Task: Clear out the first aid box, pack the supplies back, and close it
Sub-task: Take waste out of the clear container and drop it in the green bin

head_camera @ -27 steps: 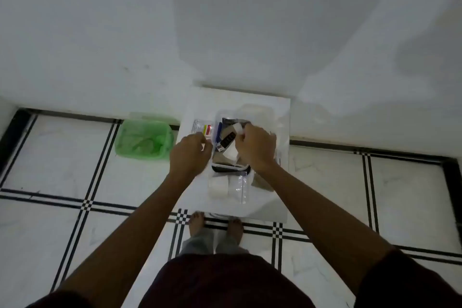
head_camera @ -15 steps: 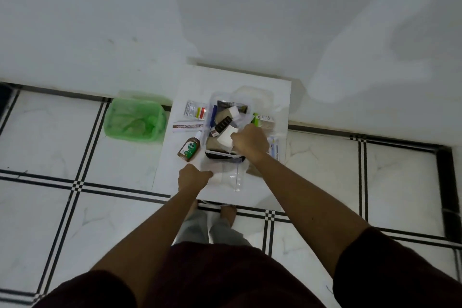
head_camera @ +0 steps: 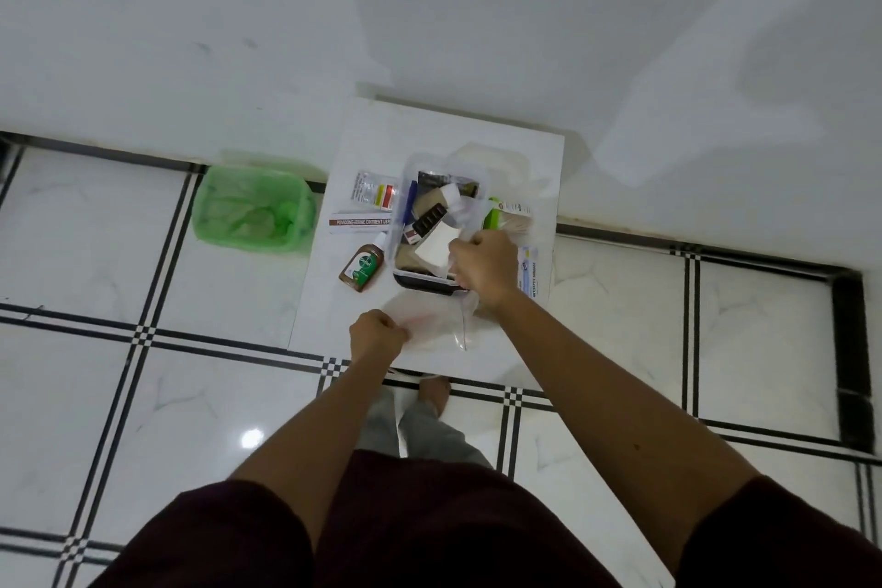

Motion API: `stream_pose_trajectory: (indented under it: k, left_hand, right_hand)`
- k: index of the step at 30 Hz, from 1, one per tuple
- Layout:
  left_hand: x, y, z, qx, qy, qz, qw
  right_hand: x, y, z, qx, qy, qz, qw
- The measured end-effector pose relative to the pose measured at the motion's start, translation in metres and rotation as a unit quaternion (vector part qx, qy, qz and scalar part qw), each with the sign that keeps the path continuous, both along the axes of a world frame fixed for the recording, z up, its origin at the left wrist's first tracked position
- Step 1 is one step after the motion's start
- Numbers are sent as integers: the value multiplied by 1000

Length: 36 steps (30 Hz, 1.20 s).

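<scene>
The first aid box [head_camera: 420, 282], clear with a dark base, stands open on a white board [head_camera: 334, 310] on the floor. Several supplies lie in it, among them a white flat packet [head_camera: 433, 248] and a dark strip [head_camera: 426, 221]. My right hand [head_camera: 483, 267] is at the box's near right corner, fingers closed on the white packet's edge. My left hand [head_camera: 377, 335] is fisted at the board's front, pinching the edge of a clear plastic bag [head_camera: 436, 320] that lies before the box.
Left of the box lie a brown antiseptic bottle [head_camera: 362, 266], an ointment carton [head_camera: 360, 223] and a sachet strip [head_camera: 374, 195]. On its right are a green item [head_camera: 494, 220] and a bandage packet [head_camera: 529, 275]. The clear lid [head_camera: 506, 167] lies behind. A green bin [head_camera: 253, 215] stands left.
My left hand has drawn back from the box's left side to the board's front and closed on the clear bag. My right hand has stayed at the box's near right corner.
</scene>
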State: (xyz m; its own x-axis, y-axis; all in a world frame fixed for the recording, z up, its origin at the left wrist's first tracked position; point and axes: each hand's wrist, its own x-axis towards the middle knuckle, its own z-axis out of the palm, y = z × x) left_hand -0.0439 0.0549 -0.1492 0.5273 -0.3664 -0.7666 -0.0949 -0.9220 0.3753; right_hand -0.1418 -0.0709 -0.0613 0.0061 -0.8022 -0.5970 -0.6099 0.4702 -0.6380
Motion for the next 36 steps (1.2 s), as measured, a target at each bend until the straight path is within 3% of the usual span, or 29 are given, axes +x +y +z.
stream_pose_trajectory:
  k: [8,12,16,19,23,27,31,36]
  left_hand:
    - [41,10,49,-42,127,-57,989]
    - [74,20,80,-65,201,-15,977]
    - [118,31,104,-162,251,119,947]
    - [152,38,103,-229,199,277,912]
    - [204,38,83,-225,81,455,858]
    - [249,19,63,-226,99,516,820]
    - [310,-14,21,-177,99,502,841]
    - [403,-56,-55,-115,46,425,897]
  right_hand:
    - [13,5,35,27,-101,-86,991]
    - [32,12,47,-3,-108,-82,991]
    - [59,20,57,-3,-141,-65,988]
    - [85,22,57,-29,-147,-44,988]
    - [132,21,47,-17,-137,10,990]
    - [193,24,20,-10,-72,102,992]
    - [261,16,-26,9,-41,117,992]
    - [345,-6,-110,18,4,91,996]
